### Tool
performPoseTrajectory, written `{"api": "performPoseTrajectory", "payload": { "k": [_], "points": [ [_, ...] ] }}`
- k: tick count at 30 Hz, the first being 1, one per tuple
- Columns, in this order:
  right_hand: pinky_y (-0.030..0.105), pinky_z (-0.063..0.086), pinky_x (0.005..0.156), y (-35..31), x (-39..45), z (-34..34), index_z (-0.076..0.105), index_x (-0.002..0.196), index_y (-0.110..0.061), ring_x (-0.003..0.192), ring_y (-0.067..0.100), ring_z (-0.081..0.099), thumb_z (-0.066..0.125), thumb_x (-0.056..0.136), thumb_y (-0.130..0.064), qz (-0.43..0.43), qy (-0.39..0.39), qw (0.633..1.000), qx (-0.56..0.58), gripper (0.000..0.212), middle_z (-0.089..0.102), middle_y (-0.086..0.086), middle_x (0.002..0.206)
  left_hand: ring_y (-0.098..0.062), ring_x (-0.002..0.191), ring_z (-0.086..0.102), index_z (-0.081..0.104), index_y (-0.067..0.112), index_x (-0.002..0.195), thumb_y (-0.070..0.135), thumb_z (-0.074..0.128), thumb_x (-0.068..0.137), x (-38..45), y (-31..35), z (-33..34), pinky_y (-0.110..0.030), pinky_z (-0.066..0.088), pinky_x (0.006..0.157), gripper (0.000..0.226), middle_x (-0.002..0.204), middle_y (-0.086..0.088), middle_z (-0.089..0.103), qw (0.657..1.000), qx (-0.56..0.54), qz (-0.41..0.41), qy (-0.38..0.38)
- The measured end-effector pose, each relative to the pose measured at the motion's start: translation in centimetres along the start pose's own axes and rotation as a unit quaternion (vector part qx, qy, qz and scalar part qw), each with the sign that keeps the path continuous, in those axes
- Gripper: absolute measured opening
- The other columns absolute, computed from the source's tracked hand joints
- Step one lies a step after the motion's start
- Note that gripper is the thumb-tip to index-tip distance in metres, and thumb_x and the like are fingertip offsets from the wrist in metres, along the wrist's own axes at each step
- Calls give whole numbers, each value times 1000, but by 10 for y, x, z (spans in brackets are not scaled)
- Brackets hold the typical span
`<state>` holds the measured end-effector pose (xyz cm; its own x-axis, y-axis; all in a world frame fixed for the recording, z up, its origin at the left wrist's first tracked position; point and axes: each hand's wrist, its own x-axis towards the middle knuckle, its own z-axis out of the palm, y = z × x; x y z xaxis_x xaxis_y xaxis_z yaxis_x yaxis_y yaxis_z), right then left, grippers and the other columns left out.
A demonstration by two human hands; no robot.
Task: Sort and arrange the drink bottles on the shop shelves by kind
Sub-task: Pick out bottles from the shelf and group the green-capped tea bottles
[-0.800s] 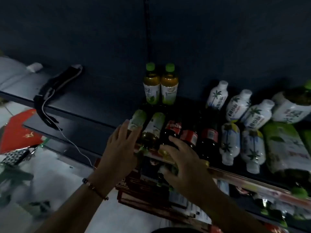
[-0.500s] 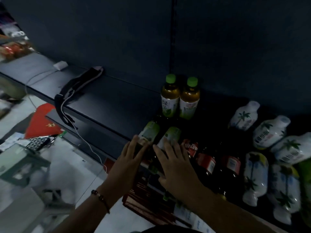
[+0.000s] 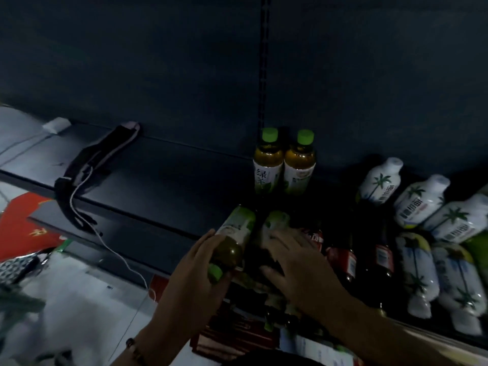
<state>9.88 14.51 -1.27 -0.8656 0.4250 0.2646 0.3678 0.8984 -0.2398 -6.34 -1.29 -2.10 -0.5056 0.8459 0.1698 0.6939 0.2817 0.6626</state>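
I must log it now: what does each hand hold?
Left hand: closed on a green tea bottle.
Right hand: fingers spread over a second tea bottle; grip unclear.

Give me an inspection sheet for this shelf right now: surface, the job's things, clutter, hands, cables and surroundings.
Surface: dark shelf, dimly lit, left part bare of bottles.
Job's things: two green-capped tea bottles upright at the back; two more lying at the front; dark red-labelled bottles lying beside them; white palm-tree bottles lying at the right.
Clutter: black strap-like item and small white block on the shelf.
Hands: left hand around the lying tea bottle; right hand laid flat over the second lying tea bottle.
Cables: white cable trailing off the shelf edge.
Surroundings: dark back panel; red item below left.
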Motion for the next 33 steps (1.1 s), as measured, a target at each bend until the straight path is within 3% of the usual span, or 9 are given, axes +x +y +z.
{"api": "performPoseTrajectory", "payload": {
  "k": [3,5,11,15,18,20,24,28,33],
  "points": [
    [48,32,112,-3,-6,13,33,145,-21,136,32,38,71,71,-50,-16,-77,994,-74,89,41,7,147,-3,129,46,41,34,144,41,70,86,7,4,-16,-9,32,97,65,146,14,46,1000,-14,25,-3],
    [52,31,113,-7,-13,35,29,148,-18,138,36,37,73,67,-59,-19,-94,987,-129,100,33,13,152,-3,124,48,41,34,145,42,69,87,11,5,-23,-8,34,94,65,144,12,48,999,-17,43,-12],
    [54,33,108,-34,-5,57,36,140,-13,127,42,38,57,72,-37,53,25,984,-169,75,39,21,135,4,117,49,46,33,142,47,64,87,23,9,-41,-9,42,90,59,135,12,53,994,-55,97,-11],
    [48,47,98,-40,2,45,44,130,-12,124,43,50,81,53,-34,82,-8,990,-118,88,54,21,129,-6,113,58,50,31,136,54,58,91,43,12,-51,-35,54,91,51,123,14,61,988,-85,123,27],
    [39,49,97,-46,-5,20,45,138,-13,131,33,46,81,65,-34,113,12,991,-64,84,46,12,140,-11,100,59,54,27,127,50,57,93,61,16,-56,-43,53,86,41,107,13,62,987,-79,136,33],
    [32,48,96,-52,-3,-3,45,139,-20,125,19,47,77,74,-36,174,39,983,51,74,43,1,141,-13,97,58,54,28,121,48,58,92,74,20,-55,-42,52,85,36,105,10,61,986,-88,137,20],
    [17,45,85,-43,19,-49,58,119,-36,104,-1,55,77,74,-51,255,119,938,204,51,60,-15,117,-5,98,55,51,30,118,47,58,94,98,28,-46,-34,50,86,30,111,10,56,984,-107,138,-28],
    [14,48,66,-22,45,-81,71,94,-35,78,-9,65,71,77,-54,311,61,920,231,25,72,-20,86,-11,112,58,47,38,128,63,51,91,119,30,-35,-46,51,95,45,123,11,59,984,-112,113,-79],
    [21,50,81,-11,58,-81,68,111,-33,94,-1,66,68,83,-49,298,8,912,280,33,72,-16,101,-15,116,57,44,36,136,63,49,92,123,29,-28,-47,50,97,52,129,7,58,985,-111,112,-70]
  ]
}}
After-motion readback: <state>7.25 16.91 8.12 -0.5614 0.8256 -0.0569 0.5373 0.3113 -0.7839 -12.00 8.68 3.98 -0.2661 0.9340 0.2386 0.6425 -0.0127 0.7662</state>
